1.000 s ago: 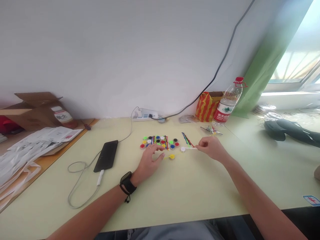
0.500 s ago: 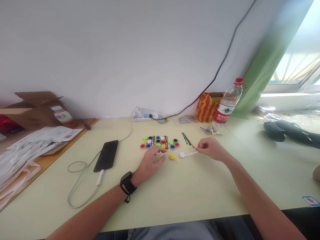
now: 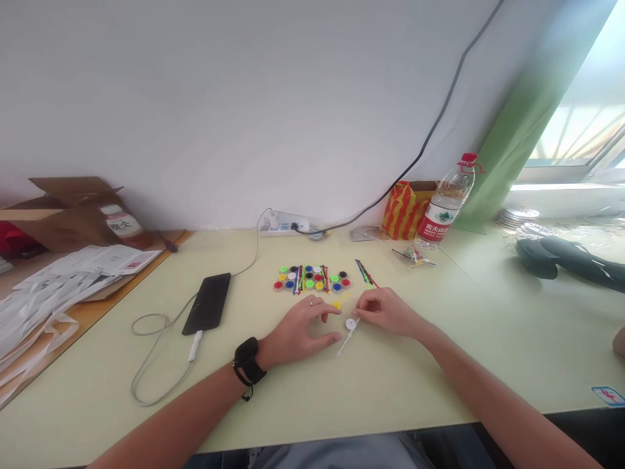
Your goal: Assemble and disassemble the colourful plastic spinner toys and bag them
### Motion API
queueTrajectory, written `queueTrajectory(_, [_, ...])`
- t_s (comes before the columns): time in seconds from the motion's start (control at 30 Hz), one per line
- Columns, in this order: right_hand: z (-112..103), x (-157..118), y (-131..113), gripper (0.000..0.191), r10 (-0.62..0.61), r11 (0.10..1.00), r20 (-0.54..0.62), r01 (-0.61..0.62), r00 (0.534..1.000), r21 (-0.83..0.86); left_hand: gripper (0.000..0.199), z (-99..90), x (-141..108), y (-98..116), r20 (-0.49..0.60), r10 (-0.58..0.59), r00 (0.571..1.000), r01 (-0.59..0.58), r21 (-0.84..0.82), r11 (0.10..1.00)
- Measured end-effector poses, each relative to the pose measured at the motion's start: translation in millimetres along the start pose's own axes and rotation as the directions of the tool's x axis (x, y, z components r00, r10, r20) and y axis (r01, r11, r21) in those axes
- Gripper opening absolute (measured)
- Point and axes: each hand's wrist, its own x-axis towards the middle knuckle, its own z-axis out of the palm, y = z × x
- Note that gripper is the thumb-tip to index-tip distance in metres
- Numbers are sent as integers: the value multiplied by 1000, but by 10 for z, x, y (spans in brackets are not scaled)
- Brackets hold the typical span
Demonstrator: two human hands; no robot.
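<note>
A small white disc with a thin white arrow-tipped strip across it is between my hands. My right hand is closed, its thumb and fingertips pinching the upper end of the disc and strip. The strip's arrow end points down to the left. My left hand is open, thumb and index finger spread on the left of the disc, holding nothing. A yellow disc with a yellow strip lies just beyond my left fingertips, partly covered by them.
Several coloured discs with bundled strips stand in rows behind my hands. More loose strips lie to their right. A phone on a charging cable is at left. A bottle and striped bag stand at the back right.
My right hand has come left and nearer with the white piece, whose strip now points toward me. My left hand has moved slightly right and nearer, away from the yellow disc's strip.
</note>
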Motion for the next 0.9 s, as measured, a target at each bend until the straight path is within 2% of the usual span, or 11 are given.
queueTrajectory(0.1, [36, -10, -30, 20, -59, 998, -85, 58, 995, -18, 56, 5, -5, 48, 50, 49, 998, -51, 40, 998])
queueTrajectory(0.17, [33, -18, -38, 23, -174, 980, -112, 161, 978, -121, 60, 15, -3, 83, 81, 102, 991, -108, 74, 991])
queueTrajectory(0.23, [27, -21, -30, 34, -289, 936, -55, 270, 956, -228, 60, 23, 2, 118, 120, 158, 980, -171, 103, 980])
queueTrajectory(0.3, [26, -16, -7, 39, -326, 907, 13, 316, 945, -277, 55, 28, 6, 148, 158, 197, 968, -217, 115, 969])
queueTrajectory(0.5, [54, 21, 60, 18, -177, 965, -32, 167, 984, -201, 38, 23, -7, 180, 175, 233, 957, -251, 90, 964])
queueTrajectory(0.7, [-37, 58, 50, 4, -77, 992, -71, 84, 995, 94, 34, 10, -16, 142, 144, 198, 969, -214, 101, 972])
queueTrajectory(0.8, [-121, 131, 80, 12, -1, 960, -179, 52, 984, 276, 31, 4, -13, 128, 110, 179, 978, -192, 115, 975])
queueTrajectory(0.9, [-160, 216, 154, 24, 103, 933, -308, 16, 946, 360, 15, -9, -9, 121, 97, 146, 985, -158, 134, 978])
